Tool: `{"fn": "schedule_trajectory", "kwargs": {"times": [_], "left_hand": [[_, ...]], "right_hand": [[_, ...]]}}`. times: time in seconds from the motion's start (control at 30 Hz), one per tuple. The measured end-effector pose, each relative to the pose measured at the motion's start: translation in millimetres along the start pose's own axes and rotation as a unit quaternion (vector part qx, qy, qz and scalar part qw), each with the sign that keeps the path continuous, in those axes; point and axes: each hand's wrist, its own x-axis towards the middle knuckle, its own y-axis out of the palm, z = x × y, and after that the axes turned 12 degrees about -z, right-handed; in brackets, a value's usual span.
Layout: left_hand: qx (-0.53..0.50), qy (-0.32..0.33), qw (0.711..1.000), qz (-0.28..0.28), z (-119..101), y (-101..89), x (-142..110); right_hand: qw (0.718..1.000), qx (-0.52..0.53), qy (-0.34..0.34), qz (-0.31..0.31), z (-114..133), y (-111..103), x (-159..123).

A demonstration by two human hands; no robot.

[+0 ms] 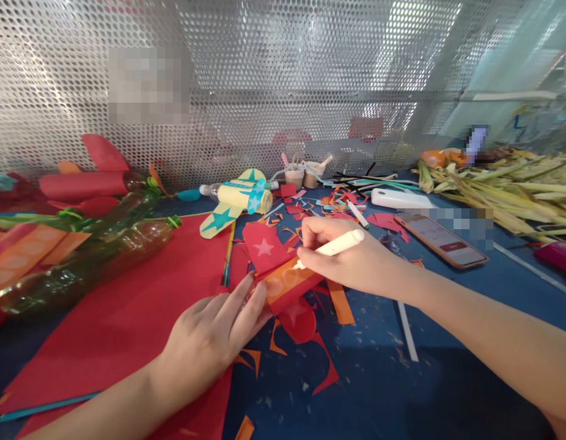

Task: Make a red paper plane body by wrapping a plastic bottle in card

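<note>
In my right hand is a white marker, pinched with its tip on an orange paper strip. This strip lies along a red paper toy plane and bears pale round marks. My left hand grips the left end of the plane, fingers over its top; the part under the palm is hidden. One wing shows a pale star, and the other wing points toward me. Beyond the hands sits a finished-looking yellow toy plane with teal stars, built on a plastic bottle.
Large red paper sheets and green-tinted plastic bottles lie at left. Paper scraps surround the plane. At right are a phone, a white device and dry husks. Small cups stand before a perforated metal panel.
</note>
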Motion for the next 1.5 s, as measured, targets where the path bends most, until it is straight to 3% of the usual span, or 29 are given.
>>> {"fn": "schedule_trajectory", "kwargs": {"times": [0.3, 1.5], "left_hand": [[-0.004, 0.001, 1.0, -0.001, -0.6, -0.3, 0.3], [0.003, 0.0, 1.0, 0.0, -0.3, -0.9, 0.9]], "right_hand": [[0.999, 0.047, -0.006, 0.021, -3.5, 7.8, -1.5], [0.999, 0.029, 0.005, 0.019, 0.9, 2.5, 0.2]]}}
